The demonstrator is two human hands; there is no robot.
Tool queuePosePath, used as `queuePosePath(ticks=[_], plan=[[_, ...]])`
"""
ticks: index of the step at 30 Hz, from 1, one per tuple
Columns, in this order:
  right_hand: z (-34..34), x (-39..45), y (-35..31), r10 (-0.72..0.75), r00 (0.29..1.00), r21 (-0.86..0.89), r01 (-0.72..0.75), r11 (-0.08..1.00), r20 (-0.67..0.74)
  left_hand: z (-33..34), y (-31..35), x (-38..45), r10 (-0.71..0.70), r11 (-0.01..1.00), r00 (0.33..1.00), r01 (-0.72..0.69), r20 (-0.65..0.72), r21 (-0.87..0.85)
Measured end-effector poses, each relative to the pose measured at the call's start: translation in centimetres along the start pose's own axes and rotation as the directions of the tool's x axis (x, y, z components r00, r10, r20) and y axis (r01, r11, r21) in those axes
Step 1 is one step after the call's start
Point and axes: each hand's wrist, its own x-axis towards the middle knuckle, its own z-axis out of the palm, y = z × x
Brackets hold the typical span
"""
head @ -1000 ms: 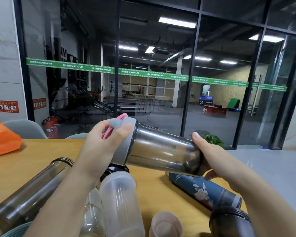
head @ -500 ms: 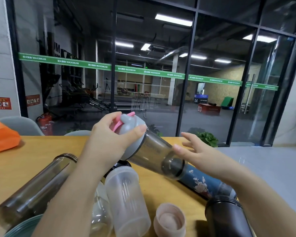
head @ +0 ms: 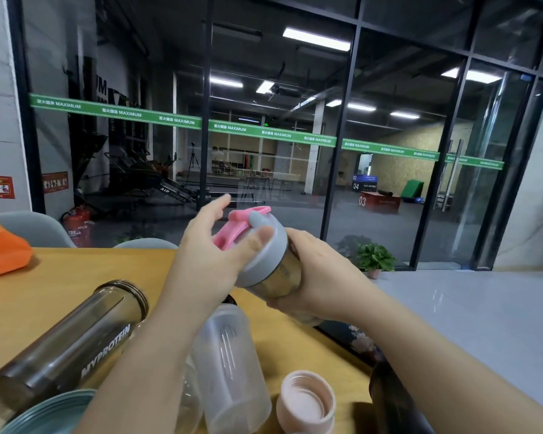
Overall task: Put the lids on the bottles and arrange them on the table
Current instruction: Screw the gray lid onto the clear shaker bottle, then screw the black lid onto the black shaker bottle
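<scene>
Both hands hold the smoky bottle (head: 279,277) up above the wooden table (head: 60,277): the right hand (head: 320,277) wraps around its body, while the left hand (head: 210,252) has thumb and curled fingers on the grey lid (head: 264,249) with its pink loop (head: 235,227). Lying on the table below are a dark bottle (head: 69,346) marked MYPROTEIN, a frosted bottle (head: 232,368), a blue flowered bottle (head: 355,339) and a loose pink lid (head: 306,402), near a black bottle (head: 392,402) at the right edge
</scene>
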Motion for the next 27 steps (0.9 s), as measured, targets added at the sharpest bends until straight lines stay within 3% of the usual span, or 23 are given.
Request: queuePosePath(ticks=[3,6,8,15,21,24,27], plan=[[0.1,0.8,0.8,0.09,0.996,0.179,-0.084,0.98,-0.028,-0.5,0.1,0.1,-0.063,0.992,0.997,0.057,-0.046,-0.114],[0.8,1.9,1.6,0.195,0.981,0.428,-0.179,0.886,0.006,-0.7,-0.4,0.4,-0.171,0.983,0.98,0.162,-0.105,-0.084],[1.5,2.6,2.1,0.243,0.97,0.505,-0.223,0.834,0.027,-0.7,-0.8,0.5,-0.225,0.974,0.969,0.224,-0.101,-0.014],[5.0,4.3,3.5,0.429,0.903,0.577,-0.341,0.742,-0.018,-0.3,-2.0,0.5,-0.327,0.89,0.944,0.291,0.047,0.352],[6.8,4.5,4.2,0.495,0.868,0.575,-0.386,0.721,-0.038,-0.4,-3.8,0.2,-0.428,0.732,0.87,0.173,0.246,0.659],[7.4,4.8,4.5,0.518,0.855,0.558,-0.411,0.721,-0.039,-0.4,-4.2,0.0,-0.503,0.663,0.792,0.098,0.345,0.742],[7.8,4.9,4.8,0.529,0.848,0.539,-0.435,0.721,-0.023,-0.3,-4.3,-0.1,-0.528,0.621,0.762,0.046,0.374,0.783]])
